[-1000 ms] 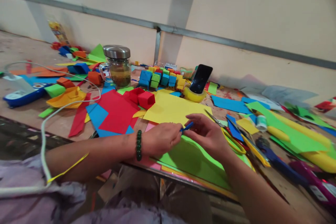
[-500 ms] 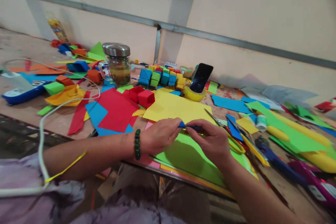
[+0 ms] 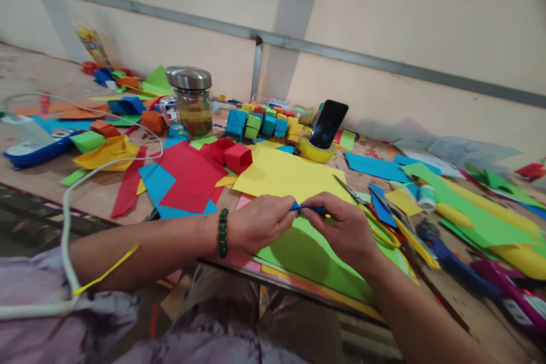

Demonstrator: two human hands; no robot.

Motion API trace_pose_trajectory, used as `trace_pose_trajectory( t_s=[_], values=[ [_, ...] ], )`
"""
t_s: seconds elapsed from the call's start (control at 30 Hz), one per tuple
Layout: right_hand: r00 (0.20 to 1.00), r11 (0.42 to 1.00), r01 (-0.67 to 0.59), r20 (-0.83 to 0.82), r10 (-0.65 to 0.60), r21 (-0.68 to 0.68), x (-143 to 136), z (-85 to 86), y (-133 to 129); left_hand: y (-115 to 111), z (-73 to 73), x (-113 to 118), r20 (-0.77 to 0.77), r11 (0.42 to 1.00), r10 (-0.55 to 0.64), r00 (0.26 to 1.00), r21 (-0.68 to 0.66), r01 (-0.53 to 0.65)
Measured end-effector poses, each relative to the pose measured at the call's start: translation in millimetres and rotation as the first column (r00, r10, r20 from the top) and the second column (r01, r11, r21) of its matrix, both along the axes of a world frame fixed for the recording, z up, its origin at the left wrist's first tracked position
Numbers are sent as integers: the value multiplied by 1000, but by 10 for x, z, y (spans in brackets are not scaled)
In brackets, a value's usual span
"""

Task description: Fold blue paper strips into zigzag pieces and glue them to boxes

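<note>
Two hands, left [image 3: 263, 223] and right [image 3: 341, 227], pinch one small blue piece [image 3: 297, 206] above one green sheet [image 3: 313, 253].

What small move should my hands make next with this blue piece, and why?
I'd probably squeeze the blue piece with the right hand while the left hand steadies it. Both hands pinch it near the green sheet, with only a short bit showing between them, so a small squeeze looks easier to control than a pull.

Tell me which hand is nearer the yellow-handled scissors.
The right hand: it is just left of the scissors, close beside them. The left hand is farther left, beyond the right hand.
</note>
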State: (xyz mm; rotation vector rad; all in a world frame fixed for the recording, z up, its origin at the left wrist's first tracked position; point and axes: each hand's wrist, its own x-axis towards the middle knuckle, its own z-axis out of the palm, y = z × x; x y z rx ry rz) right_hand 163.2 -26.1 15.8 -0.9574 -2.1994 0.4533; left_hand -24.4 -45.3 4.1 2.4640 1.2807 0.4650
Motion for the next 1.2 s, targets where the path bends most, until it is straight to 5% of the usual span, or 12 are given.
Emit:
trace_pose_trajectory(
  t_s=[0.57,0.93,1.13,1.2],
  values=[
    [996,996,-43,72,49,-77,6,-25,10,-26,-10,17,-81,999,-21,997,-35,18],
    [975,980,11,213,-54,199,-64,-92,-120,-29,-10,23,-46,998,-35,998,-61,32],
    [857,773,80,352,-376,630,-161,-134,-274,-48,-23,118,153,989,65,986,-140,-44],
    [866,781,76,346,-360,620,-162,-138,-253,-33,-17,132,253,980,91,963,-196,-41]
  ],
)
